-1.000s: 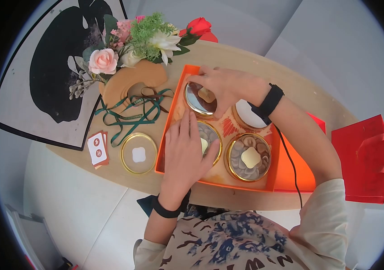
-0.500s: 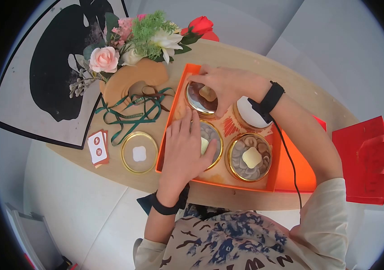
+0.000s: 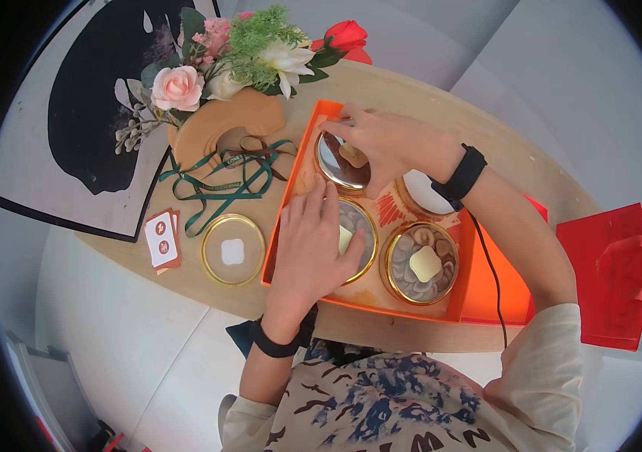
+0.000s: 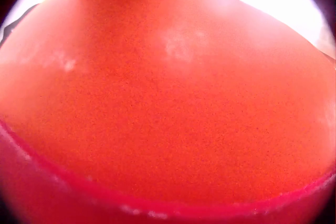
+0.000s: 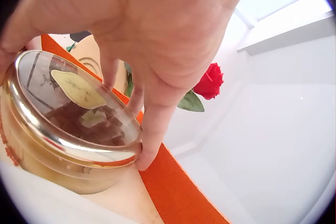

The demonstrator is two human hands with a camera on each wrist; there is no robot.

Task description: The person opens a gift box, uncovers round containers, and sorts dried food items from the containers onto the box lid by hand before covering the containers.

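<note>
The right hand (image 3: 396, 139) spanned the far-left jar (image 3: 334, 158) from above, thumb on the near side and fingers on the far side, curled round its gold rim; in the right wrist view a fingertip met the rim's edge, and the clear top with its pale label lay over dark contents. That jar stood in the far-left corner of the orange box (image 3: 326, 108), on the table (image 3: 396, 90); the near-right jar (image 3: 422, 263), the far-right jar (image 3: 425, 192) and the near-left jar (image 3: 358, 217) filled out the group. The left hand (image 3: 309, 241) lay over the last of these, fingers straight and close together, thumb held apart, tips just beside the far-left jar; how firmly it pressed, I could not tell.

The step in hand looked like handling the far-left jar at its rim, either seating it in the box or working its top; the pictures did not settle which. The next move, as I judged it, called for even pressure from thumb and fingers, so that the jar stayed level, with the left hand steadying its neighbour; a gold-rimmed disc (image 3: 232, 250) lay flat on the table, left of the box, well apart from both hands.
</note>
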